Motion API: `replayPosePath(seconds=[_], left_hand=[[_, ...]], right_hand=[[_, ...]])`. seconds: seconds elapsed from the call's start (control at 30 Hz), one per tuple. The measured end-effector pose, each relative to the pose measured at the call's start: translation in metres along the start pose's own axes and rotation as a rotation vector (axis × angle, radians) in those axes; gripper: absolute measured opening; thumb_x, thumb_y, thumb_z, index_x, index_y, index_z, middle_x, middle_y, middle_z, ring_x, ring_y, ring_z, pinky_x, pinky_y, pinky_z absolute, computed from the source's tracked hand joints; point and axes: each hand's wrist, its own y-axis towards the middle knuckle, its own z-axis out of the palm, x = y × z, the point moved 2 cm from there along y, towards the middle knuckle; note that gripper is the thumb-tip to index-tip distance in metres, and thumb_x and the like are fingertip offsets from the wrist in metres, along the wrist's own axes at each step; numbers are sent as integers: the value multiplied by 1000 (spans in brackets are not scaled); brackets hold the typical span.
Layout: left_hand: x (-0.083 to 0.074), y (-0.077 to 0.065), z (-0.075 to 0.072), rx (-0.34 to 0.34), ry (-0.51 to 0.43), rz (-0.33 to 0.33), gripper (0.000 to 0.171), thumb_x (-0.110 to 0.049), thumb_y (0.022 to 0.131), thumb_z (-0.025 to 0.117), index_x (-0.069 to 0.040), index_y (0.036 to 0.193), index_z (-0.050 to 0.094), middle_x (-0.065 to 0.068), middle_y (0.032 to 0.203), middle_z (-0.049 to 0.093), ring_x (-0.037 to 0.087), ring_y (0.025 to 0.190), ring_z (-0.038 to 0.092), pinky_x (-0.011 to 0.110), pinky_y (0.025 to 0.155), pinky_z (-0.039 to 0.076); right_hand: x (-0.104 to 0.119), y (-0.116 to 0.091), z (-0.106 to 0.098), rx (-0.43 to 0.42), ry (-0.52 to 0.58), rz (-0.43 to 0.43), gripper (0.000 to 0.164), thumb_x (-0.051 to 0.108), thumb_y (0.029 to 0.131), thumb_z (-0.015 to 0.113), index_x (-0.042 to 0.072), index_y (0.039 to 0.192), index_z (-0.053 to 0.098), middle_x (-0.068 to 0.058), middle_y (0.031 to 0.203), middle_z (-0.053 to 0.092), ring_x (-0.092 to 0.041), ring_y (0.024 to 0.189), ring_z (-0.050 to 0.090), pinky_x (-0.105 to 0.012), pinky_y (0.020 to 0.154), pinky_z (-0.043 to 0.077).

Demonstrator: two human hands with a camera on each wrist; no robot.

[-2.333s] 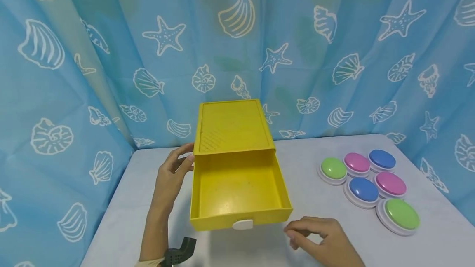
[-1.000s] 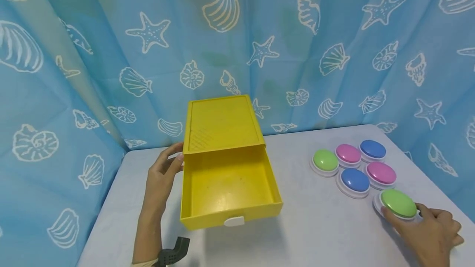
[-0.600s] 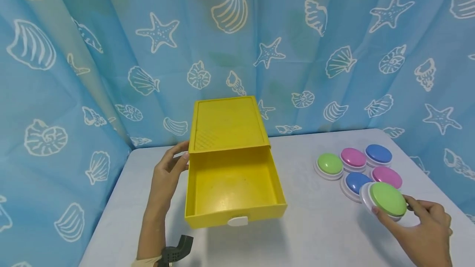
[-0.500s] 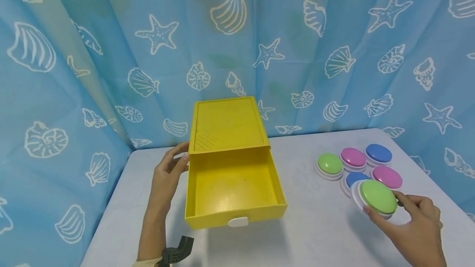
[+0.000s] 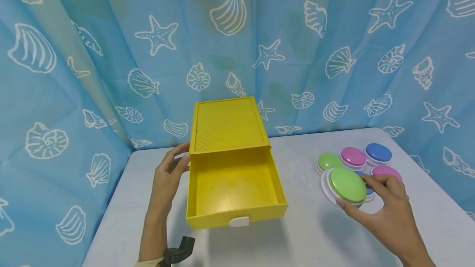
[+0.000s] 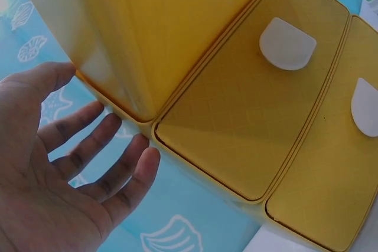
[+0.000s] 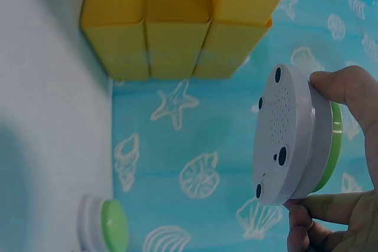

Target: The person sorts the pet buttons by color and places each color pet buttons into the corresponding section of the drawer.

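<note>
My right hand (image 5: pixel 387 213) pinches a round green push button (image 5: pixel 346 184) with a white base, thumb on one side and fingers on the other. It is raised above the table and tilted. Its white underside (image 7: pixel 280 134), with small holes and dark round feet, shows in the right wrist view. A yellow drawer cabinet (image 5: pixel 228 125) stands at the middle, its top drawer (image 5: pixel 237 215) pulled out with nothing inside. My left hand (image 5: pixel 168 176) rests at the cabinet's left side, fingers spread along its edge (image 6: pixel 112 107) in the left wrist view.
Right of the cabinet, on the white table (image 5: pixel 304 234), sit another green button (image 5: pixel 328 160), two pink ones (image 5: pixel 353 157) and two blue ones (image 5: pixel 378 151). One blue button is partly hidden behind the held one. A blue shell-patterned curtain (image 5: pixel 282 73) hangs behind.
My right hand has gone from near the drawer's front to the nearest green button, gripped it, lifted it and brought it left. My left hand has stayed at the cabinet's side.
</note>
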Motion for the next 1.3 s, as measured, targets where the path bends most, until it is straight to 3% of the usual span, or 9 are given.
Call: replayPosePath(seconds=[0.3, 0.4, 0.8, 1.1, 1.3], left_hand=[[2, 1, -1, 5, -1, 6, 44, -48, 87, 56, -36, 128, 49, -13, 127, 50, 15, 104, 56, 41, 93, 44], [1, 0, -1, 6, -11, 10, 43, -47, 87, 56, -34, 128, 50, -11, 127, 50, 17, 104, 56, 44, 93, 44], [-27, -11, 1, 19, -18, 31, 45, -38, 92, 54, -19, 132, 47, -6, 130, 48, 17, 112, 51, 42, 92, 44], [-29, -12, 1, 15, -9, 22, 46, -38, 92, 53, -18, 132, 48, -7, 130, 48, 17, 109, 53, 39, 92, 44], [-29, -10, 1, 14, -10, 23, 46, -40, 91, 54, -20, 132, 48, -7, 130, 48, 17, 109, 53, 41, 92, 44]], right_hand=[[40, 6, -3, 16, 63, -70, 81, 45, 62, 82, 9, 128, 53, -5, 111, 38, -25, 107, 34, -48, 77, 38], [52, 8, -2, 4, 105, -105, 78, 42, 60, 84, 12, 126, 55, -1, 111, 40, -21, 107, 35, -43, 82, 37], [107, 11, 13, 25, 213, -252, 67, 40, 58, 86, 18, 116, 61, 4, 105, 44, -14, 104, 37, -46, 81, 43], [144, 15, 36, 109, 256, -340, 67, 58, 59, 77, 22, 114, 61, 8, 105, 41, -12, 108, 33, -45, 85, 40], [162, 15, 46, 133, 245, -448, 65, 62, 61, 73, 22, 112, 61, 9, 103, 40, -9, 103, 33, -40, 83, 27]])
